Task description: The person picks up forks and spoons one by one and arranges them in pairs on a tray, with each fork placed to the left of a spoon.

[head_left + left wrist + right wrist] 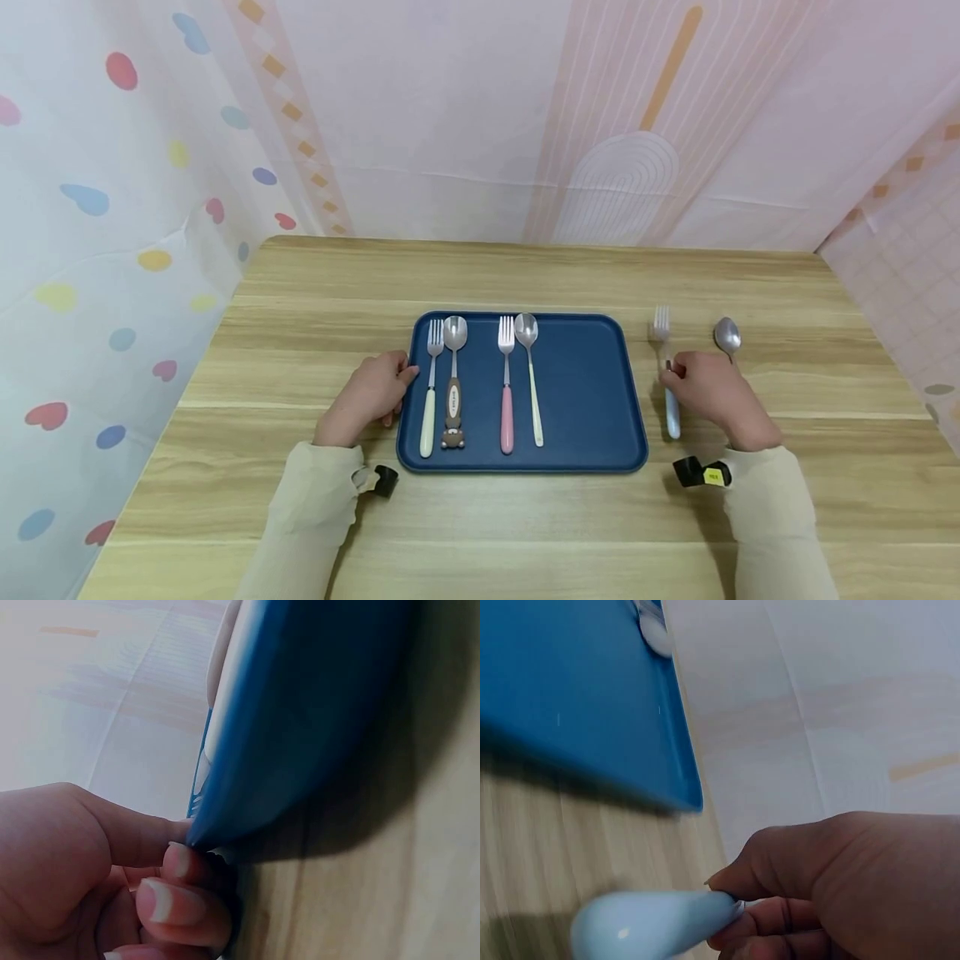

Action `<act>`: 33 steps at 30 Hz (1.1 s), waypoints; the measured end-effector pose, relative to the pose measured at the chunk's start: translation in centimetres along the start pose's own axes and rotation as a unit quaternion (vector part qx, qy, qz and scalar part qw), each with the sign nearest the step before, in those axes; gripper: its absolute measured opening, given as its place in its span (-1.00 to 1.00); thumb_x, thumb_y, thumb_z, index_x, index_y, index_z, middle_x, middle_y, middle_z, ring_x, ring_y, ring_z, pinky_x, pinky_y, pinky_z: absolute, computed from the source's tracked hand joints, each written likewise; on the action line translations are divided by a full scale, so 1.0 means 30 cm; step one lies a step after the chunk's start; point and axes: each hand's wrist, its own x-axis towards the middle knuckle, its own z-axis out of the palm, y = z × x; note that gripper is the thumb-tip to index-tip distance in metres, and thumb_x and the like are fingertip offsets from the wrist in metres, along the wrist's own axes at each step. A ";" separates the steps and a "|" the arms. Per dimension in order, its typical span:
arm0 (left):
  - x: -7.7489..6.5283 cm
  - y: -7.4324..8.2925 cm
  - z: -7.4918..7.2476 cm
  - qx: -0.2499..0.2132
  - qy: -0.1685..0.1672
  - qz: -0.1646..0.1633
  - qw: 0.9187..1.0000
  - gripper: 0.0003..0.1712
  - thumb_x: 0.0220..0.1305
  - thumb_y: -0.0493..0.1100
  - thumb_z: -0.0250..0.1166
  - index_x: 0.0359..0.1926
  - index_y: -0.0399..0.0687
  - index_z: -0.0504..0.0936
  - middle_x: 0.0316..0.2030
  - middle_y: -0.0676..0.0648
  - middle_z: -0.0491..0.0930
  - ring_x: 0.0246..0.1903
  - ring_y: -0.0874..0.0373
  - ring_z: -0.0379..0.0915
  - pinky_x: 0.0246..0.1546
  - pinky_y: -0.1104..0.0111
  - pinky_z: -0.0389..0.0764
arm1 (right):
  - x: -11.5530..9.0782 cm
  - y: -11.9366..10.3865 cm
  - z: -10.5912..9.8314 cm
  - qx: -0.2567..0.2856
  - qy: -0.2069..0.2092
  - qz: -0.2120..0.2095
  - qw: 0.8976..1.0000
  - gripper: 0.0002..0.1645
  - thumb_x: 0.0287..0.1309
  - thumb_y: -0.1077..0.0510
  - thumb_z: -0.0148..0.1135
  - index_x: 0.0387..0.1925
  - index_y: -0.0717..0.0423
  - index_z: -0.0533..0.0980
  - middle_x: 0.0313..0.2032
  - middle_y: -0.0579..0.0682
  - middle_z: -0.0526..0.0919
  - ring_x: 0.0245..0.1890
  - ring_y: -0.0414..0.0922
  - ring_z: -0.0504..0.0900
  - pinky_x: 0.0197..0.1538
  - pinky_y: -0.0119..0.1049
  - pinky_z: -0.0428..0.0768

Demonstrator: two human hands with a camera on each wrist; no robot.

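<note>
A dark blue tray (585,392) lies on the wooden table. My left hand (372,389) pinches its left rim, thumb on top and fingers curled below, as the left wrist view shows. On the tray are a cream-handled fork (428,421), a spoon with a brown bear handle (453,400), a pink-handled fork (507,417) and a slim spoon with a pale yellow handle (535,400). Right of the tray, my right hand (708,385) pinches a fork with a light blue handle (672,412) near the handle's upper end. Another spoon (727,335) lies just beyond this hand, its handle mostly hidden.
The wooden table (525,533) extends around the tray on all sides. A patterned cloth (450,117) hangs behind the table's far edge and along both sides. Each wrist carries a small black camera, the right one (688,472) near the tray's lower right corner.
</note>
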 end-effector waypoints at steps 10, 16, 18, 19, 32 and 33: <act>0.000 -0.002 0.002 -0.004 -0.004 0.005 1.000 -0.70 0.42 -0.11 -0.06 -0.43 -0.19 0.36 -0.73 -0.10 0.42 -0.85 0.07 0.37 -0.78 0.36 0.36 | 0.015 -0.106 0.035 0.003 -0.013 -0.010 1.000 -0.65 0.14 0.10 0.08 -0.72 0.02 0.30 -0.77 -0.12 0.23 -0.74 -0.18 0.25 -0.64 -0.33 0.19; 0.005 -0.006 -0.002 -0.006 -0.005 0.009 1.000 -0.70 0.42 -0.11 -0.05 -0.43 -0.19 0.36 -0.73 -0.10 0.42 -0.85 0.07 0.37 -0.79 0.35 0.37 | 0.026 -0.163 0.063 0.001 -0.014 -0.021 1.000 -0.69 0.11 0.09 0.11 -0.70 0.01 0.36 -0.77 -0.11 0.30 -0.74 -0.19 0.30 -0.66 -0.34 0.23; 0.006 -0.007 -0.001 -0.006 -0.004 0.011 1.000 -0.70 0.42 -0.11 -0.05 -0.44 -0.19 0.36 -0.74 -0.09 0.42 -0.85 0.07 0.37 -0.79 0.35 0.37 | 0.027 -0.178 0.075 0.003 -0.014 -0.027 1.000 -0.69 0.11 0.09 0.12 -0.70 0.01 0.36 -0.77 -0.11 0.29 -0.74 -0.19 0.29 -0.67 -0.35 0.22; 0.007 -0.008 -0.002 -0.005 -0.004 0.011 1.000 -0.70 0.42 -0.12 -0.05 -0.44 -0.19 0.36 -0.74 -0.09 0.42 -0.85 0.07 0.37 -0.79 0.35 0.37 | 0.029 -0.186 0.082 0.004 -0.013 -0.029 0.999 -0.69 0.11 0.10 0.12 -0.70 0.01 0.36 -0.77 -0.11 0.29 -0.75 -0.19 0.29 -0.68 -0.35 0.22; 0.009 -0.013 -0.005 -0.010 -0.010 0.011 1.000 -0.69 0.42 -0.11 -0.05 -0.44 -0.19 0.36 -0.73 -0.10 0.43 -0.85 0.07 0.37 -0.79 0.37 0.35 | 0.047 -0.265 0.159 0.014 -0.004 -0.021 1.000 -0.69 0.05 0.09 0.14 -0.73 0.00 0.36 -0.81 -0.12 0.30 -0.77 -0.20 0.32 -0.70 -0.36 0.22; 0.009 -0.012 -0.006 -0.010 -0.010 0.011 1.000 -0.70 0.42 -0.11 -0.05 -0.44 -0.19 0.36 -0.73 -0.10 0.43 -0.85 0.07 0.37 -0.79 0.37 0.35 | 0.048 -0.268 0.163 0.013 -0.006 -0.020 1.000 -0.68 0.05 0.08 0.14 -0.74 0.00 0.35 -0.81 -0.12 0.30 -0.76 -0.20 0.32 -0.70 -0.36 0.22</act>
